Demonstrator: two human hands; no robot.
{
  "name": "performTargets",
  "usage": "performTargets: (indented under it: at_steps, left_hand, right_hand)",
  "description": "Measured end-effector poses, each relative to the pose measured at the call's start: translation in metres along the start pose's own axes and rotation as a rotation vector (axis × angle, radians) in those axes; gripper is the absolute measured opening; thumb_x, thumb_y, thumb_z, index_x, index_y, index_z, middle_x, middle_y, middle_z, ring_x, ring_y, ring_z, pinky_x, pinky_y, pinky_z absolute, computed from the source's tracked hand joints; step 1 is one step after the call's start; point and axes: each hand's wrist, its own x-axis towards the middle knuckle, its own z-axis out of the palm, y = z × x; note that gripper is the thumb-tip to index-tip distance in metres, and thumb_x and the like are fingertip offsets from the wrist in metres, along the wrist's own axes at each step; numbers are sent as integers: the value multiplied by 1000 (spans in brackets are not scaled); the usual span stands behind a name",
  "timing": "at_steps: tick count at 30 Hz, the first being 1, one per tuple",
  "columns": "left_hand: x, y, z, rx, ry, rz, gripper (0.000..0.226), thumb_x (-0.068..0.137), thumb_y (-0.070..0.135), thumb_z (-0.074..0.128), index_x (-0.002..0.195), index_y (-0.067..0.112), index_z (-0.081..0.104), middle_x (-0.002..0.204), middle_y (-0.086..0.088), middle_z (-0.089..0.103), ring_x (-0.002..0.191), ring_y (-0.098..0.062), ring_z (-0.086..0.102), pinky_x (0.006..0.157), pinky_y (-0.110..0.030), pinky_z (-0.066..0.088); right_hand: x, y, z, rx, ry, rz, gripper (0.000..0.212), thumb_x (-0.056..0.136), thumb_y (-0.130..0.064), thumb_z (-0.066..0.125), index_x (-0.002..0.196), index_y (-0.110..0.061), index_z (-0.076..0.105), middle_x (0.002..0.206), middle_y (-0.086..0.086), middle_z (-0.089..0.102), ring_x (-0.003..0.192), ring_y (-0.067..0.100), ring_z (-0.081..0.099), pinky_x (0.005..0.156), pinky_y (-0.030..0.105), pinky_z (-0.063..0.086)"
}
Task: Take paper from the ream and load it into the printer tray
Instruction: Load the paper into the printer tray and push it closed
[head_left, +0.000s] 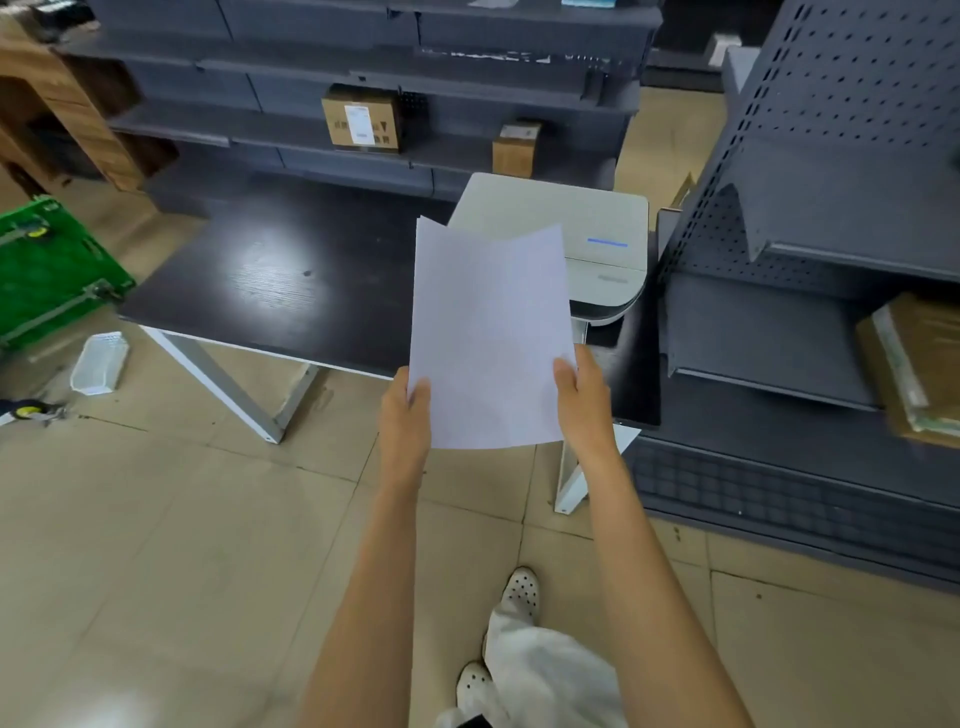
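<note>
I hold a thin stack of white paper (485, 338) upright in front of me, between me and the printer. My left hand (405, 415) grips its lower left edge and my right hand (582, 400) grips its lower right edge. The white printer (597, 228) sits at the right end of a dark table (270, 270), with a blue light on its top. The paper covers the printer's front left part, so the tray is hidden. An opened brown paper ream (914, 364) lies on a grey shelf at the right.
Grey metal shelving (810, 208) stands close on the right and along the back, holding cardboard boxes (361, 119). A green crate (47, 270) and a white mesh basket (100, 362) are on the tiled floor at left. My feet are below.
</note>
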Motion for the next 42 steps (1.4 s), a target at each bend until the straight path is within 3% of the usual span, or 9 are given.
performTargets:
  at_steps: [6,10,15,19,23,28,33,37,42]
  left_hand:
    - [30,-25,18,49,-53,-50,29,102,12,41,91,32,59,97,-1,59,87,-16,52,84,-38,48]
    - [48,-40,33,82,-103,-125,25,105,14,40,106,32,59,96,1,60,89,-18,53,89,-42,50]
    - [70,-54,58,151,-180,-195,34,106,14,39,135,17,56,97,3,62,91,-18,56,90,-38,51]
    - [78,-67,73,128,-244,-288,32,105,16,39,129,21,59,106,8,65,100,-17,61,81,-25,50]
    - [81,-86,80,121,-276,-417,36,106,16,38,138,15,54,124,-3,64,114,-24,60,97,-38,49]
    - [80,-111,86,139,-259,-537,37,106,14,39,139,9,54,129,-9,64,120,-31,60,105,-48,49]
    - [79,-122,91,116,-94,-584,21,101,8,45,120,13,53,114,-9,63,99,-28,61,85,-37,51]
    - [84,-123,91,123,-45,-553,39,94,2,45,124,26,51,95,-1,64,82,-19,62,68,-30,50]
    - [91,-122,83,204,-86,-563,46,90,-1,48,131,17,58,117,-13,68,106,-36,66,95,-51,56]
  right_hand:
    - [32,26,9,-80,-56,140,30,105,-19,40,130,-10,53,115,8,63,112,32,55,89,37,44]
    - [55,46,15,-141,-102,259,34,105,-20,43,134,-6,51,130,14,60,120,36,55,99,44,47]
    - [78,73,15,-162,-94,367,34,104,-19,44,133,-4,51,129,17,60,114,34,57,97,44,48]
    - [89,96,12,-167,-100,449,35,102,-17,45,133,-3,52,130,16,59,118,35,57,93,40,47]
    - [93,113,16,-150,-112,522,35,101,-14,46,133,-2,51,130,16,60,111,31,59,83,34,45]
    - [87,133,23,-154,-163,630,37,100,-15,46,135,-3,51,133,16,58,120,35,57,97,41,46]
    - [87,146,28,-151,-216,697,39,98,-12,44,136,-3,50,133,16,59,115,33,59,93,38,47]
    - [95,149,31,-171,-268,759,40,100,-13,45,138,-2,49,135,16,57,122,35,57,99,39,48]
    - [101,149,28,-269,-379,814,40,100,-15,50,136,2,49,133,18,59,117,34,60,92,34,50]
